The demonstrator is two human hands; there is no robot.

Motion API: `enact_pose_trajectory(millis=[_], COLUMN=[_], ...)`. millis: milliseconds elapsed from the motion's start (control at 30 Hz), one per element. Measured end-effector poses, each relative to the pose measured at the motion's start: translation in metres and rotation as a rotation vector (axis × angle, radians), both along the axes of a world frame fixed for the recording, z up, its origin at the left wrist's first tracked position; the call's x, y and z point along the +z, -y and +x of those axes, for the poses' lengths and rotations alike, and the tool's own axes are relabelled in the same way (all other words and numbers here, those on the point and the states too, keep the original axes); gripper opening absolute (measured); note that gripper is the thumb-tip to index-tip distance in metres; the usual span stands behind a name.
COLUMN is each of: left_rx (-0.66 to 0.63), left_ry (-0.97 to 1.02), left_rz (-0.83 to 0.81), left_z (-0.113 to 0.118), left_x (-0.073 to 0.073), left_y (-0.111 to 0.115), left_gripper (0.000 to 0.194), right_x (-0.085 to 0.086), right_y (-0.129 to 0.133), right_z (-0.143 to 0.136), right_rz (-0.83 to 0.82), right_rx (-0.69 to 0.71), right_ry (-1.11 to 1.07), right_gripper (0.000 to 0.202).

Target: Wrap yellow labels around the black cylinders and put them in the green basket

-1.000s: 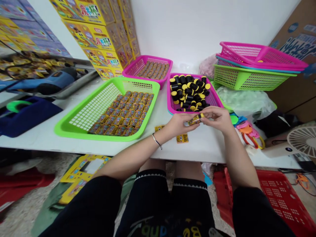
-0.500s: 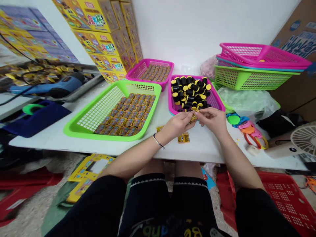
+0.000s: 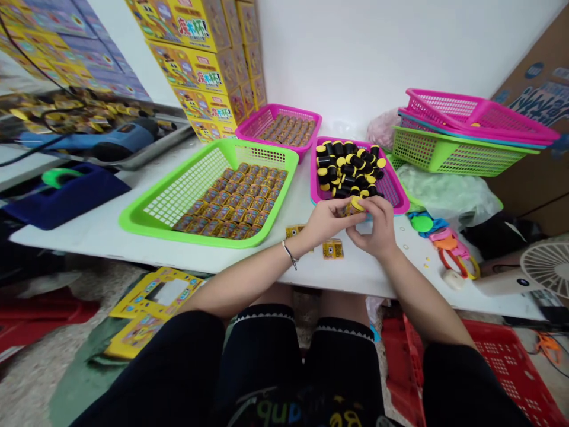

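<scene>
Both my hands meet over the front edge of a pink basket (image 3: 395,178) heaped with black canisters (image 3: 349,169) with yellow caps. Between the fingers is one small canister (image 3: 357,204), yellow cap showing and a printed yellow label around its side. My left hand (image 3: 328,224) grips it from the left, its fingers partly hiding the label. My right hand (image 3: 377,228) pinches it from the right near the cap. Just below the hands, a flat printed yellow label (image 3: 333,249) lies on the white table, and another label (image 3: 293,231) is partly covered by my left wrist.
A green basket (image 3: 146,219) with rows of labelled canisters stands left, a second pink basket (image 3: 249,127) behind it. Stacked yellow boxes (image 3: 200,71) rise at the back. On the right are stacked baskets (image 3: 444,148), a plastic bag (image 3: 448,190), colourful bands and a fan (image 3: 546,267).
The canister has turned in my fingers so its yellow cap now shows on top. My right hand's fingers have shifted around it. The view has moved slightly.
</scene>
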State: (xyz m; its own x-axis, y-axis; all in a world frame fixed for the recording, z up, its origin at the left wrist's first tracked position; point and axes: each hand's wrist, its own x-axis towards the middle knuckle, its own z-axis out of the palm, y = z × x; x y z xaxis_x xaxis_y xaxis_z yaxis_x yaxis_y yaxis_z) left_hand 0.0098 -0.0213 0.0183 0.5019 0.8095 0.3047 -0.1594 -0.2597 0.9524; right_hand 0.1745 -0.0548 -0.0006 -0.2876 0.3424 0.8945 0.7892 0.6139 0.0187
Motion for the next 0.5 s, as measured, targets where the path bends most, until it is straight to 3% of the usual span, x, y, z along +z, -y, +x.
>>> enact_pose_trajectory(millis=[267,433,500], left_rx=[-0.243,0.007,0.016], left_ry=[-0.051,-0.016,-0.006], left_rz=[0.09,0.206,0.217], left_z=[0.002,0.005,0.004], left_x=[-0.005,-0.015,-0.016], left_y=[-0.007,-0.002,0.0], left_gripper=[0.024,0.042,0.043], right_x=[-0.003,-0.016,-0.018], right_y=[0.003,-0.003,-0.003], right_z=[-0.003,0.001,0.002], right_rz=[0.016,-0.082,-0.092], right_rx=[0.099,0.093,0.077], right_ry=[0.118,0.105,0.102], right_gripper=[0.068,0.05,0.044])
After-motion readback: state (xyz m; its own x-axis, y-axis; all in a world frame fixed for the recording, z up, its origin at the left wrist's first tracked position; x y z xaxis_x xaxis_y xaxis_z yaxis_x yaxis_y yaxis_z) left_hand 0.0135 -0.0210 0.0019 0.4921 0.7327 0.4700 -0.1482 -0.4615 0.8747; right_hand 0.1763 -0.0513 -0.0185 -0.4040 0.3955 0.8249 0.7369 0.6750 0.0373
